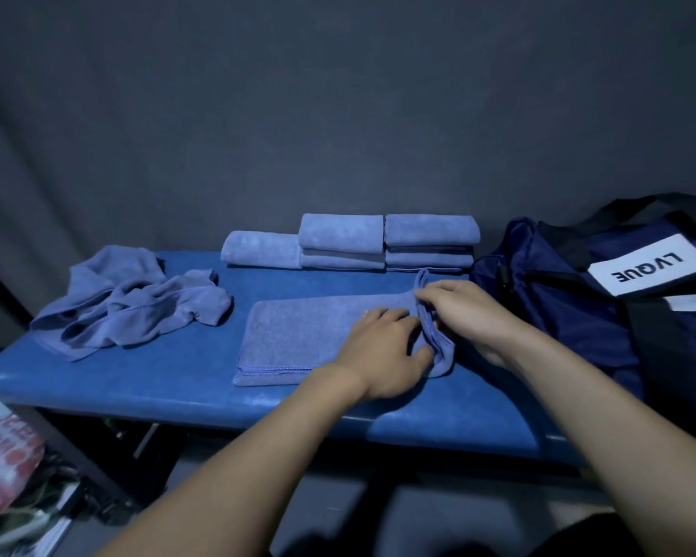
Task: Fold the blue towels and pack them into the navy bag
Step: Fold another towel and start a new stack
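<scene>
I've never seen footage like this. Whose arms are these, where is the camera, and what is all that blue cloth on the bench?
There is no machine here: a person wears a camera on the head, looking down at their own arms. The left hand presses a half-folded towel flat on the blue bench, while the right hand pinches its right edge. Behind lie folded towels in stacks, to the left a crumpled pile, and on the right the navy bag.

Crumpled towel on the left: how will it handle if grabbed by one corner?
Likely floppy: the crumpled towel lies in soft folds and would drape and unfurl. Probably light, since the cloth looks thin. It may drag on the bench rather than slide cleanly.
</scene>
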